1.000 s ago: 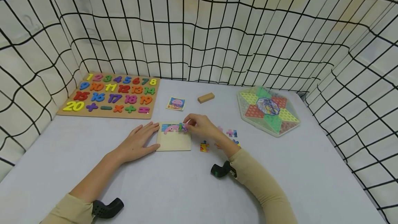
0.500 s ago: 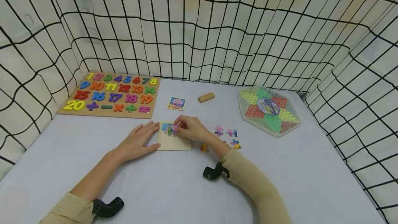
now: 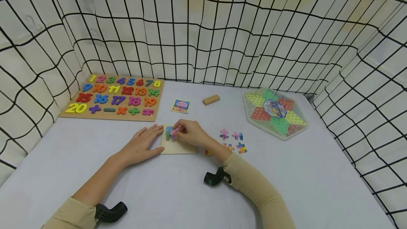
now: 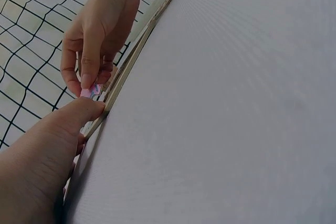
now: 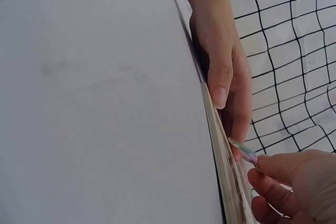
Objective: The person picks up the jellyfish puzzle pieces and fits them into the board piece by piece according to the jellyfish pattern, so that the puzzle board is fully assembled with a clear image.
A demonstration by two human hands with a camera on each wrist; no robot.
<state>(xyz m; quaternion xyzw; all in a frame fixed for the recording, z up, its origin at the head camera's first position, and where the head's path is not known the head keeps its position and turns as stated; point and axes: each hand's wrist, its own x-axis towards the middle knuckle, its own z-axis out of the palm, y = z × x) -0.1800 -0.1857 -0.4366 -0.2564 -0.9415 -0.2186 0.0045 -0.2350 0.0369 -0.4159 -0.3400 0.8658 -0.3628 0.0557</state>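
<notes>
A small wooden puzzle board lies flat on the table in the head view. My left hand rests along its left edge with fingers straight, the thumb touching the near left corner. Between thumb and fingertips my right hand pinches a pink and green puzzle piece, tilted over the board's upper left in the right wrist view. The held piece and fingers partly hide the pieces lying at the board's top. To the right lie several loose puzzle pieces, some partly covered by the right forearm.
A number board stands at the back left. Behind the puzzle are a small picture card and a wooden block. A hexagonal Chinese checkers box lies at the right. Black netting encloses the table.
My right hand has moved left across the board, carrying the puzzle piece from its upper right to its upper left. The left hand has stayed at the board's edge.
</notes>
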